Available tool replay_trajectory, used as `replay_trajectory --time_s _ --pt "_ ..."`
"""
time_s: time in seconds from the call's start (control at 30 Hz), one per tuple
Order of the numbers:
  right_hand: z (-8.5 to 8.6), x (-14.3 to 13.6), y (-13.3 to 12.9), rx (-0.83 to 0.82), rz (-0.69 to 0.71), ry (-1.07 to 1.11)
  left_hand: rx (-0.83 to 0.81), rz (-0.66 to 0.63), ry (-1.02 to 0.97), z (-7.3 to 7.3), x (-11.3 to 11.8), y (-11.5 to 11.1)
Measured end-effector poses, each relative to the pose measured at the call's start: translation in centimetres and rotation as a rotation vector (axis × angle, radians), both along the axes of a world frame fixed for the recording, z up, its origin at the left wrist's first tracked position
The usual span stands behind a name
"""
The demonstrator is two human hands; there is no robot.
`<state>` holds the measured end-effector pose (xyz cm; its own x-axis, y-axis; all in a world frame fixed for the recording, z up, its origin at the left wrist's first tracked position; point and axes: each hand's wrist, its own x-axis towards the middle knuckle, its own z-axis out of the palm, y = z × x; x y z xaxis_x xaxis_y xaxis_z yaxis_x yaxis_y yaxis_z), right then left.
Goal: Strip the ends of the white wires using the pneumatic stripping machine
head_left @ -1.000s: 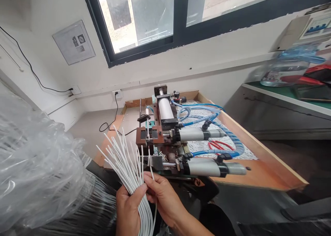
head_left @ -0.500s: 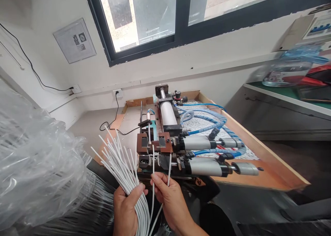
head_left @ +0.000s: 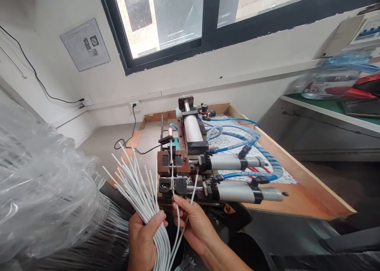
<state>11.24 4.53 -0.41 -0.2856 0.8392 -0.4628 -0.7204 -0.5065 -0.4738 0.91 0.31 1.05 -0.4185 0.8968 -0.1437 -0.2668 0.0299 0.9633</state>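
Observation:
My left hand [head_left: 146, 235] is closed around a thick bundle of white cables [head_left: 142, 201], whose loose ends fan out up and to the left. Between thumb and fingers, my right hand [head_left: 194, 223] pinches a single white cable [head_left: 177, 217]. That cable's upper end lies between the jaws of a pneumatic machine [head_left: 173, 164]. A second white cable [head_left: 194, 187] passes through the same hand, its tip free to the right of the jaws. The dark front clamp block [head_left: 180, 186] and the brown jaw [head_left: 184, 166] sit close against the inserted cable.
Silver air cylinders [head_left: 234, 192] and blue air hoses [head_left: 252, 134] extend right of the jaws, inside a wood-edged tray [head_left: 308, 203]. Plastic-wrapped cable stock [head_left: 44, 191] stands close on the left. A shelf [head_left: 332, 110] with a plastic jug [head_left: 329, 81] is at right.
The machine's jaws have slid left and closed in on the inserted cable, their cylinder rods shifting left too. My right hand has moved slightly left with that cable.

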Motion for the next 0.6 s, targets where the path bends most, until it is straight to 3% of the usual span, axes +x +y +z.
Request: replay_trajectory --time_s 0.23,0.4,0.6 --pt "1.0 -0.3 -0.3 0.216 0.174 0.069 -0.016 -0.116 0.034 -1.0 0.4 -1.1" --pt "1.6 -0.4 -0.2 0.344 0.076 -0.107 -0.08 -0.126 0.028 -2.3 0.5 -2.2" --pt "0.3 0.4 -1.4 0.284 0.001 -0.225 -0.14 -0.003 -0.214 -2.1 0.0 -2.8"
